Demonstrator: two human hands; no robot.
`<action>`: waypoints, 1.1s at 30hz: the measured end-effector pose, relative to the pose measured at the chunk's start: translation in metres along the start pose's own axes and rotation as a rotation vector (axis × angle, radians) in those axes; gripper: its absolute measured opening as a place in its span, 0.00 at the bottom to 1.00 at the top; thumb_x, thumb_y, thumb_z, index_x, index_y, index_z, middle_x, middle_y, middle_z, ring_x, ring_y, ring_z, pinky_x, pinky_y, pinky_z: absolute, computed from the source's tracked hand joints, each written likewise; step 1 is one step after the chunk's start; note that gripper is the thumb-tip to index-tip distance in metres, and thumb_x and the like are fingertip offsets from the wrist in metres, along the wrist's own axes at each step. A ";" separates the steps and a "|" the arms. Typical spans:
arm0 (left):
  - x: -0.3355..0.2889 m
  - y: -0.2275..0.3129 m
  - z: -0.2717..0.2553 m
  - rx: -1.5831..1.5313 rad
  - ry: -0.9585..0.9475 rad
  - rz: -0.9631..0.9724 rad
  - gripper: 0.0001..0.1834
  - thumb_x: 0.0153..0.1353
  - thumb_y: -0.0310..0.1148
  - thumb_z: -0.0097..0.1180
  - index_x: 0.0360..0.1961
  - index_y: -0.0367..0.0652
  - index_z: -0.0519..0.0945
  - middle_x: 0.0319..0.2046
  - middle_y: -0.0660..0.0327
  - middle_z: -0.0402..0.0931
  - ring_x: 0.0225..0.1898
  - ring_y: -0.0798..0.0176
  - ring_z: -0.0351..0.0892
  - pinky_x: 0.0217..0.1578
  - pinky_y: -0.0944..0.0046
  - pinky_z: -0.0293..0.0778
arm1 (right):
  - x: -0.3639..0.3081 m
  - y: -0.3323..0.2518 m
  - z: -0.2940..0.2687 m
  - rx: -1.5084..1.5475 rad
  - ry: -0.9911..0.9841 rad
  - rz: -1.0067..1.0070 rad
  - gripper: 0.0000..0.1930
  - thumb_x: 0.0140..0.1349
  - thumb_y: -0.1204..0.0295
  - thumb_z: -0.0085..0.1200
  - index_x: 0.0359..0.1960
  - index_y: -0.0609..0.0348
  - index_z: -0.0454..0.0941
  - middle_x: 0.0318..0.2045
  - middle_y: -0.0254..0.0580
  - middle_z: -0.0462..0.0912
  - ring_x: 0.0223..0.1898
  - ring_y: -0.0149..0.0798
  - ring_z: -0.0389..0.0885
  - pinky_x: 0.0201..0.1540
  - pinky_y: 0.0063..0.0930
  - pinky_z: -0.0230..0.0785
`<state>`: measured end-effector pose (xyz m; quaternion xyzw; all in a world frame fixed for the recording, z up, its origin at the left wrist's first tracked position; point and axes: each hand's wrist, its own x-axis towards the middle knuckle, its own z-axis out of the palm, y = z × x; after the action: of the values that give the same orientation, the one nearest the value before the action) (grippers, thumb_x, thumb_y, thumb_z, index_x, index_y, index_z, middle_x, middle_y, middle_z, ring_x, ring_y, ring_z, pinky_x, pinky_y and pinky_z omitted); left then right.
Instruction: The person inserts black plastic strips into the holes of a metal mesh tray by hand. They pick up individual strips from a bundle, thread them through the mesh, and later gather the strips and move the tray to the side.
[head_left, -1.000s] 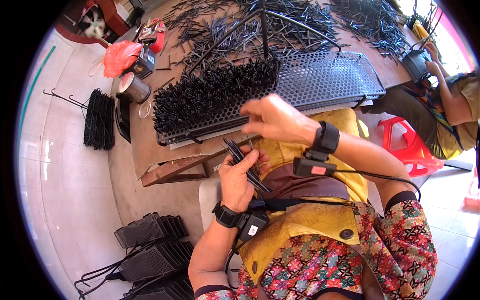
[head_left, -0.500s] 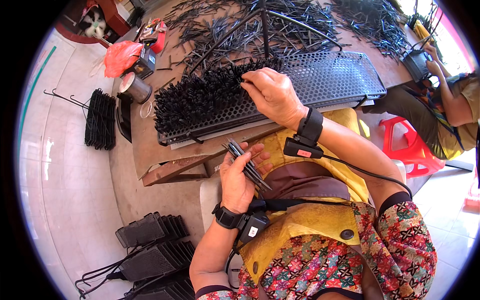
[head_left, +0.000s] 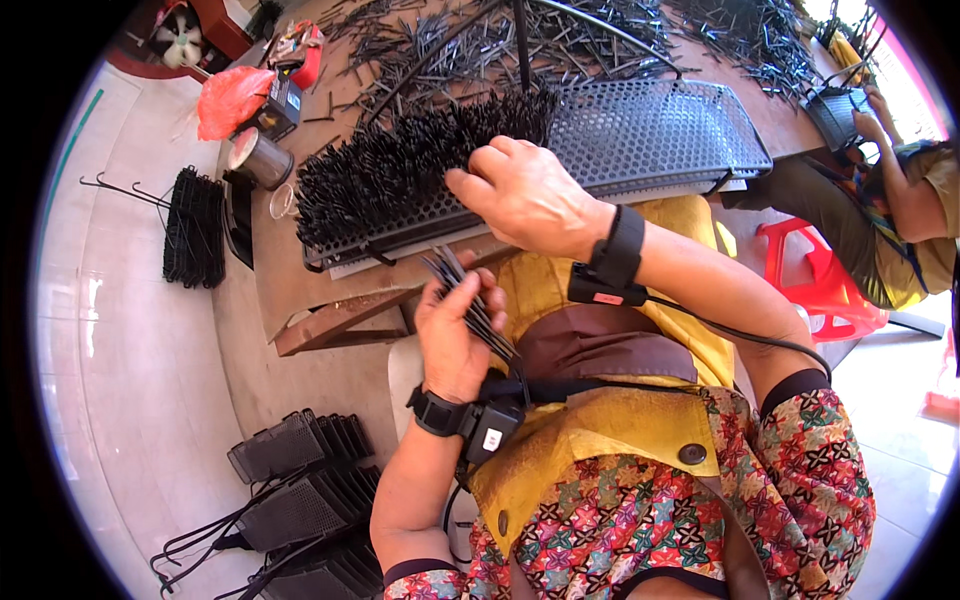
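A bundle of thin dark strips [head_left: 478, 318] lies in my left hand [head_left: 450, 345], its fingers and thumb closed round it. My right hand [head_left: 535, 200] is bent over the front edge of a long black perforated metal rack [head_left: 650, 125], with thumb and fingertips drawn together. Whatever they may pinch is hidden from view. Short black strips [head_left: 400, 180], packed densely and standing up, fill the left part of the rack. Its right part shows bare holes. My left hand is below and in front of the rack, apart from it.
Loose dark strips [head_left: 600, 45] are strewn over the wooden table [head_left: 330, 290]. At its left stand a metal can [head_left: 262, 160] and a red plastic bag [head_left: 232, 103]. Black racks [head_left: 300, 510] stack on the floor. Another person's hand [head_left: 868, 125] works at the right, near a red stool [head_left: 820, 280].
My right hand has moved a little left and down toward the rack's front edge. My left hand still holds the bundle, and the whole view has shifted slightly.
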<state>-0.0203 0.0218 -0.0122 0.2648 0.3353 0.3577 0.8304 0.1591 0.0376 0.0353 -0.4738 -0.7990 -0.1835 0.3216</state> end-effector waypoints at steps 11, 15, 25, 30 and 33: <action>0.004 0.022 -0.011 -0.070 0.080 0.144 0.13 0.60 0.30 0.43 0.46 0.42 0.70 0.30 0.64 0.69 0.29 0.65 0.66 0.23 0.68 0.62 | -0.084 -0.068 0.021 0.644 -0.594 -0.185 0.08 0.39 0.72 0.53 0.23 0.61 0.73 0.21 0.44 0.73 0.27 0.50 0.73 0.28 0.41 0.68; 0.005 0.018 -0.013 -0.070 0.087 0.142 0.12 0.58 0.27 0.43 0.44 0.42 0.70 0.30 0.62 0.71 0.29 0.63 0.69 0.23 0.66 0.63 | -0.087 -0.080 0.029 0.603 -0.817 -0.271 0.06 0.40 0.70 0.53 0.18 0.60 0.75 0.17 0.44 0.76 0.29 0.50 0.74 0.28 0.41 0.68; 0.003 0.018 -0.005 -0.009 0.144 0.048 0.07 0.56 0.26 0.50 0.37 0.41 0.70 0.28 0.60 0.72 0.27 0.66 0.71 0.17 0.72 0.62 | -0.070 -0.048 -0.006 0.592 -0.304 0.299 0.08 0.48 0.72 0.53 0.19 0.63 0.69 0.18 0.53 0.74 0.26 0.55 0.76 0.30 0.45 0.68; -0.010 0.011 0.017 0.412 0.037 0.076 0.09 0.55 0.26 0.57 0.38 0.38 0.75 0.22 0.65 0.73 0.18 0.74 0.69 0.13 0.77 0.60 | -0.053 -0.021 -0.026 0.594 -0.573 0.284 0.07 0.51 0.72 0.54 0.22 0.64 0.74 0.18 0.54 0.74 0.24 0.56 0.75 0.27 0.43 0.67; -0.014 0.006 0.021 0.543 -0.081 -0.001 0.07 0.57 0.25 0.56 0.37 0.37 0.77 0.22 0.63 0.75 0.18 0.76 0.70 0.13 0.77 0.58 | -0.046 -0.012 -0.029 0.789 -0.638 0.352 0.08 0.49 0.72 0.58 0.22 0.65 0.77 0.17 0.47 0.76 0.21 0.44 0.76 0.25 0.33 0.66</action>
<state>-0.0141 0.0105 0.0107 0.4917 0.3858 0.2431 0.7418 0.1739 -0.0151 0.0254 -0.4758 -0.7739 0.3404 0.2424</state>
